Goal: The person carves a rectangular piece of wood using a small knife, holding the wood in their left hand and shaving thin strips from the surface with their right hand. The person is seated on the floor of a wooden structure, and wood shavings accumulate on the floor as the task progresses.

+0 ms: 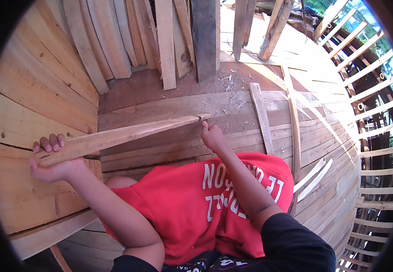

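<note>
A long wooden plank [119, 137] lies slantwise in front of me, tapering from a broad left end to a thin pointed right end. My left hand [51, 158] wraps round the broad end, its palm under the plank and its fingertips on the far side. Close to the pointed end is my right hand [213, 137], its fingers curled and its thumb pointing up at the tip. A small dark band or mark shows on the tip just above that thumb. Whatever the right fingers grip is hidden. Red cloth with white lettering [183, 195] covers my lap.
Pale wooden boards [42, 86] form a wall at left. Upright planks [165, 50] stand along the far side. Shavings [230, 84] litter the plank floor [314, 149]. Two strips [261, 118] [290, 109] lie across it. Slats [380, 172] curve along the right.
</note>
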`<action>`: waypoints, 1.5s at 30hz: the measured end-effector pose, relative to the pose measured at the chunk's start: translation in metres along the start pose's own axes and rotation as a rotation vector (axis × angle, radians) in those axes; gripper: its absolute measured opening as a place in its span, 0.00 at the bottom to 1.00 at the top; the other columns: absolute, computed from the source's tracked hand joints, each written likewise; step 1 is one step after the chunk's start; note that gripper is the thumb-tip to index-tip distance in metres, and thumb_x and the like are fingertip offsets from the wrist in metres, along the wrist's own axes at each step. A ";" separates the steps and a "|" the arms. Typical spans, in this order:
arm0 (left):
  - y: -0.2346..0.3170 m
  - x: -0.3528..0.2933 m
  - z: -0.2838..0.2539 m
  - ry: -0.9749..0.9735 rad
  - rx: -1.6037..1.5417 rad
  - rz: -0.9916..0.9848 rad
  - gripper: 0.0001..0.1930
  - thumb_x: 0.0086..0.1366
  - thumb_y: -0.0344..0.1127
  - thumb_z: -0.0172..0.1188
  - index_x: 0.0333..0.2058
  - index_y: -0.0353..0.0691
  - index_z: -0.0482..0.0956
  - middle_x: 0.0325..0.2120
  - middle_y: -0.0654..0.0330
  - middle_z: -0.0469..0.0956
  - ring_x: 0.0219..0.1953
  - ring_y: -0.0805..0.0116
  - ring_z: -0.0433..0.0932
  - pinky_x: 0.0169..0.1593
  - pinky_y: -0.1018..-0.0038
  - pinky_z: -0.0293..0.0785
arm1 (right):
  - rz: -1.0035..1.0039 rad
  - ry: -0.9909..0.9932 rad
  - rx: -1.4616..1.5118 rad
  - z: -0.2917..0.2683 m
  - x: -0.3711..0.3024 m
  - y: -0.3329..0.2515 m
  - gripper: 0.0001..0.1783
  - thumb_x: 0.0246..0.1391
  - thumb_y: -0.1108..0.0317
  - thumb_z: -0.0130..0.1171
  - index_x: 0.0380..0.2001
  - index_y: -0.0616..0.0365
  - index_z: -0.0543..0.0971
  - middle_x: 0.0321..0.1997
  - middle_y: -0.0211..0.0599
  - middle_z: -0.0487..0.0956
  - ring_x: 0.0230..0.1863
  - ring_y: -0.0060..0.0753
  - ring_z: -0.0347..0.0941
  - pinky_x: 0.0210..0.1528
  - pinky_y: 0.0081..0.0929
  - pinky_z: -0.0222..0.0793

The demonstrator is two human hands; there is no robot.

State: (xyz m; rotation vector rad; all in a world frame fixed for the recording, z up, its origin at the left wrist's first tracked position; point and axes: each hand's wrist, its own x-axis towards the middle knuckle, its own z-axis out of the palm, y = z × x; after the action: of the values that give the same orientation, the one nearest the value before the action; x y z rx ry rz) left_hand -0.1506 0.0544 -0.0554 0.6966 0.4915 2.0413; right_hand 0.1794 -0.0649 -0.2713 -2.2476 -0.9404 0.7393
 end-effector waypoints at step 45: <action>0.005 -0.003 -0.001 -0.124 -0.058 0.020 0.14 0.56 0.49 0.48 0.29 0.45 0.64 0.19 0.64 0.60 0.19 0.72 0.58 0.26 0.73 0.57 | -0.117 -0.025 -0.034 0.006 -0.037 -0.034 0.33 0.65 0.48 0.42 0.27 0.72 0.79 0.30 0.69 0.77 0.39 0.72 0.74 0.45 0.58 0.68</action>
State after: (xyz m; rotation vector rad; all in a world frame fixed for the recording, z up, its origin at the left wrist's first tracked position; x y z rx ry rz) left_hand -0.1528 0.0496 -0.0538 0.7905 0.3539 2.0085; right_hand 0.1390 -0.0710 -0.2417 -2.1961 -1.0940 0.7057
